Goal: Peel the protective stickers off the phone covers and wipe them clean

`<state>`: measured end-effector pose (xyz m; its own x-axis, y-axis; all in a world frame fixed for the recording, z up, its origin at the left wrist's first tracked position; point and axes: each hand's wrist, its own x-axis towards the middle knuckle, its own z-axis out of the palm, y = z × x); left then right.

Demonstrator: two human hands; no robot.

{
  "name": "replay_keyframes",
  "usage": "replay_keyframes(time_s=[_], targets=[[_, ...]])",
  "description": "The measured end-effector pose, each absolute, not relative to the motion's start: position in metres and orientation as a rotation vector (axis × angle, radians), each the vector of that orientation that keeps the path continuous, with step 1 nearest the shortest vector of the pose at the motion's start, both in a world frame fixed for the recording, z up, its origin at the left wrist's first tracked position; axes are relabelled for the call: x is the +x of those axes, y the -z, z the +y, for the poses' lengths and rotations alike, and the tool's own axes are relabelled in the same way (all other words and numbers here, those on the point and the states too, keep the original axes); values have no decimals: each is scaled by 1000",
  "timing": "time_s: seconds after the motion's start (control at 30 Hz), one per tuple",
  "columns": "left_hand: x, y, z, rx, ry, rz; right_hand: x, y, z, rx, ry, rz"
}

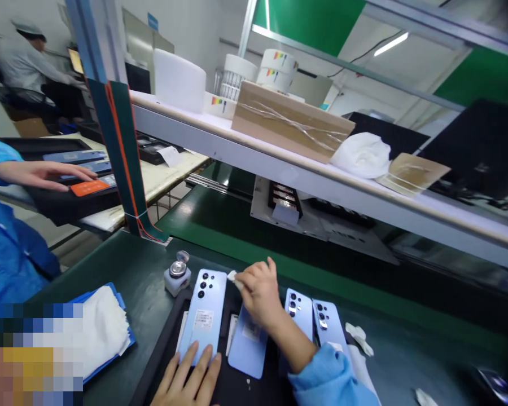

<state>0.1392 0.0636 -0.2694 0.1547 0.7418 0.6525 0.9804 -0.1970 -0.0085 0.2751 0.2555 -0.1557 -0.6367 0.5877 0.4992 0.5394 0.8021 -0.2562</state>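
Observation:
Several light blue phones lie back-up on a black tray (161,349) in front of me. My left hand (188,378) rests flat on the lower end of the leftmost phone (202,316), fingers stretched out. My right hand (258,293) is closed in a pinch on a small white cloth (232,276), held over the top of the second phone (248,347). Two more phones (298,307) (328,324) lie to the right of my right forearm.
A small dispenser bottle (176,273) stands left of the tray. A white cloth on a blue pad (104,327) lies far left. White scraps (359,338) lie to the right. A shelf (322,180) with boxes hangs overhead. A co-worker's hand (38,172) reaches at left.

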Motion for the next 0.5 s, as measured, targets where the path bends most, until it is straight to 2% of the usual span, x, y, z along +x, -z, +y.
replay_keyframes(time_s=[0.1, 0.23, 0.5], targets=[[175, 261, 70, -2071, 841, -1488, 312, 144, 256, -927, -181, -2359], [214, 259, 81, -2089, 890, -1384, 329, 154, 249, -920, -167, -2467], [214, 265, 82, -2124, 801, -1433, 344, 173, 245, -914, -60, -2591]])
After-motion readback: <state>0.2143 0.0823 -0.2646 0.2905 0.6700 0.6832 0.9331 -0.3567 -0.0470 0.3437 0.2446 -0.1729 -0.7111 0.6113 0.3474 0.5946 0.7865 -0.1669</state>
